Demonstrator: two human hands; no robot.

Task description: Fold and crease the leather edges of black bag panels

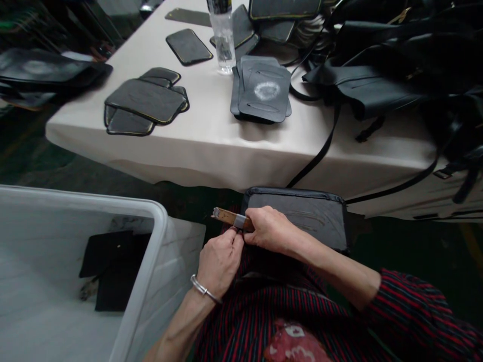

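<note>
I had the dark panel [320, 218] beneath my right hand [269, 229], which gripped a wooden stick [226, 216], my left hand [221, 257] curled alongside, its hold unclear.

The pale tabletop [211, 108] is moderately lit, while the floor [400, 251] is sunk in dimness. A soft shadow is cast below the stacked panels [260, 78]. Toward the corners, shapes are stretched and blurred.

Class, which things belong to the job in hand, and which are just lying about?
Likely in use:
wooden tool, in the right hand
dark panel, by that hand

Probably lying about:
clear bottle, on the table
black strap, over the table's edge
</note>
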